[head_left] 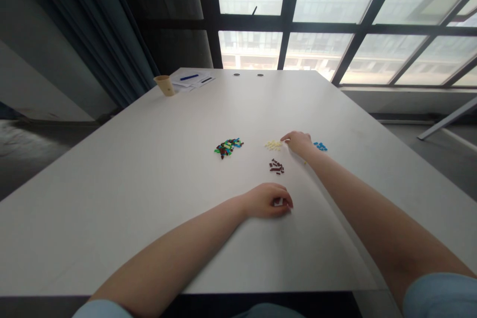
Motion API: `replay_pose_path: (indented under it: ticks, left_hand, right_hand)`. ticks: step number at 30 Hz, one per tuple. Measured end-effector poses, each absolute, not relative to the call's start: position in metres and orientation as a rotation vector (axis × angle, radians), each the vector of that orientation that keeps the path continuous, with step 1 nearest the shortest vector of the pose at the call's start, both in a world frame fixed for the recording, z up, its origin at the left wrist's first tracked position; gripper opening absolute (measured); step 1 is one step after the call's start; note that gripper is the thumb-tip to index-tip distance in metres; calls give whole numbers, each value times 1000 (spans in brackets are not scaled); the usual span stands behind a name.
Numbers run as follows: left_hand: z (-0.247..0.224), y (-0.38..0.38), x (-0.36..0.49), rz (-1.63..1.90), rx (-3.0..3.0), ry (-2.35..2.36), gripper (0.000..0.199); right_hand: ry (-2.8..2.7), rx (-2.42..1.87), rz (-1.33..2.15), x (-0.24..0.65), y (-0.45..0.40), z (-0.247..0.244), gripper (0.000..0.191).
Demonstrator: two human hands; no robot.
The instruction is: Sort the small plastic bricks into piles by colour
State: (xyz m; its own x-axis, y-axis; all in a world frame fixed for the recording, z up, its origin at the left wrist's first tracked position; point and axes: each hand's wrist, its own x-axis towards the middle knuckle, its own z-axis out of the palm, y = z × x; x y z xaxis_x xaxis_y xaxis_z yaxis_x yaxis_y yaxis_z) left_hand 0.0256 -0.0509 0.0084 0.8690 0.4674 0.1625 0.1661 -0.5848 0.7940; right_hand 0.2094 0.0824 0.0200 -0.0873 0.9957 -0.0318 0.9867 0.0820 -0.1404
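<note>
On the white table (186, 154) lie small plastic-looking pieces in groups. A mixed pile (228, 147) of green, blue, dark and pale pieces is left of centre. My right hand (299, 142) is at the right edge of the pale yellow pieces (273, 145), fingers pointing left; what its fingertips hold, if anything, is too small to tell. Blue pieces (320, 146) lie just right of that hand. Dark brown pieces (277, 167) sit between my two hands. Nearest to me, my left hand (271, 200) rests on the table with curled fingers, a small dark red piece (278, 201) showing within them.
At the far left of the table stand a tan paper cup (165, 85) and papers (192, 81) with a blue pen (189, 77). Two round dark discs lie near the far edge. A tiny yellow piece (305, 162) is beside my right forearm.
</note>
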Motion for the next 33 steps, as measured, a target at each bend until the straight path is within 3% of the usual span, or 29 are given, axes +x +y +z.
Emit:
replay_pose_path:
  ticks: [5, 11, 18, 22, 27, 33]
  left_hand:
    - [8, -54, 27, 520, 2060, 568, 23]
    - [12, -23, 2, 1132, 2077, 1384, 24]
    - [6, 23, -56, 822, 2088, 2331, 26]
    - [-2, 25, -55, 692, 2060, 2459, 33]
    - [-5, 27, -49, 683, 1998, 2494, 26]
    - [4, 24, -38, 1010, 1970, 2206, 22]
  right_hand:
    - [-2247, -2039, 174, 207, 78, 28, 31]
    - [-2152, -1829, 162, 208, 46, 44, 27]
    - [-2020, -1492, 258, 213, -16, 39, 25]
    - [-1981, -1476, 299, 222, -36, 31, 24]
    - [-1932, -1516, 365, 230, -37, 21, 24]
    - [-1940, -1469, 399, 230, -35, 18, 25]
